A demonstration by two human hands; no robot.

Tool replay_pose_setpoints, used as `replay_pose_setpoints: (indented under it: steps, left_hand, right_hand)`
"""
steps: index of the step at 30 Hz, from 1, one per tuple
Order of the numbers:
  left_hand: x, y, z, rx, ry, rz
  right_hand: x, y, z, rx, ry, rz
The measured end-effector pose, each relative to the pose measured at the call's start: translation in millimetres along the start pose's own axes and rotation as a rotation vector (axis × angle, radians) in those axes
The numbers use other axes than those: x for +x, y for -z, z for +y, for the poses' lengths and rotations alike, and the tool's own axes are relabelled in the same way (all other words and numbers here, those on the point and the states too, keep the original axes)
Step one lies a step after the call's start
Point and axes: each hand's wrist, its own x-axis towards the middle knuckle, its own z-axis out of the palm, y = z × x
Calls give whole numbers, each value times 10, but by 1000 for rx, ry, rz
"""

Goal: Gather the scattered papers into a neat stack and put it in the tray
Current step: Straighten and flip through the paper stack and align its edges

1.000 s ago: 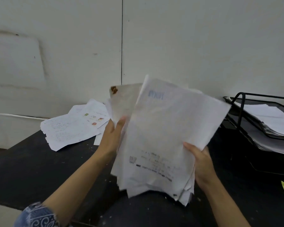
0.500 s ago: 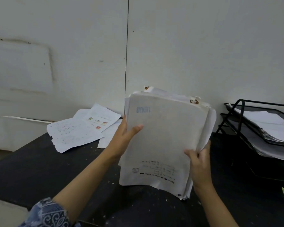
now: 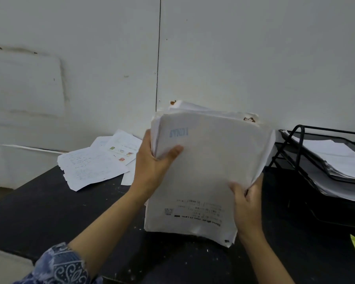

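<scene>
Both hands grip my paper stack [image 3: 209, 173] upright: left hand [image 3: 152, 169] thumb across its face, right hand [image 3: 246, 203] curled round the right edge. Its bottom edge is at the black table [image 3: 49, 212], loose sheets [image 3: 94, 162] left, wire tray [image 3: 307, 160] right, white wall [image 3: 234, 58] behind.

Stack [image 3: 209, 171] between loose sheets [image 3: 94, 165] and tray [image 3: 307, 152].

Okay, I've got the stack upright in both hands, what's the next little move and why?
Probably tap the stack on the table again: sheets at its top edge look uneven. Both the left hand and right hand already grip it. Loose papers remain; the tray can wait.
</scene>
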Motion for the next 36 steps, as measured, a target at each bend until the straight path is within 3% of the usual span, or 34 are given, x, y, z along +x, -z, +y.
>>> replay_pose_setpoints:
  steps: [6,11,15,17,19,22,25,27,31,34,36]
  left_hand:
    - [297,242,305,-46,-30,31]
    - [329,99,430,140,13,-116]
    - [382,164,461,130,-21,67]
    - [395,175,444,130,40,54]
    - [352,142,422,100,61,-17]
    - [373,161,444,15,30,47]
    - [316,194,416,-208,48,-9]
    - [139,169,336,-189,-106,-68]
    - [6,113,305,165,-486,-50]
    - [126,114,376,230,-564,78]
    - [160,164,341,202,-510,104]
  right_hand:
    - [161,67,-148,110,-45,36]
    - [186,-84,-209,121,-78,-94]
    - [173,-12,-165,148,-91,-40]
    - [145,16,-116,164,-129,-47]
    - [123,25,-92,131,-154,-77]
    - [135,59,-78,81,-170,-121]
    - [91,89,5,42,-228,-147]
    - [47,73,30,20,-244,-150]
    - [49,24,-9,-2,-195,-138]
    - [67,-2,-30,42,-182,-119]
    - [38,-15,-17,80,-193,-106]
